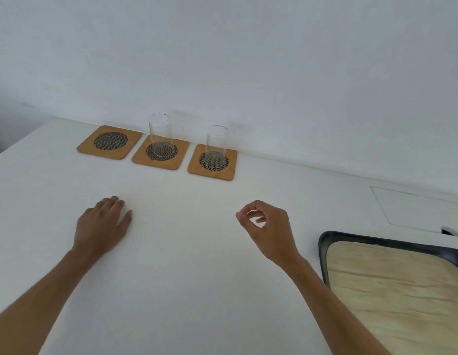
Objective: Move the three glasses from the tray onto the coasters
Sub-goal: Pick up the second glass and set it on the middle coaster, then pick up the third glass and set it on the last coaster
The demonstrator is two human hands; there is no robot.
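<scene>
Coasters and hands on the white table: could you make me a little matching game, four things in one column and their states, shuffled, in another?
Things:
1. left coaster
2. middle coaster
3. left hand
4. right hand

States:
A. raised above the table, fingers curled, holding nothing
B. bare, no glass on it
C. palm down, flat over the table
D. carries an upright clear glass

Pairs: 1-B, 2-D, 3-C, 4-A
</scene>
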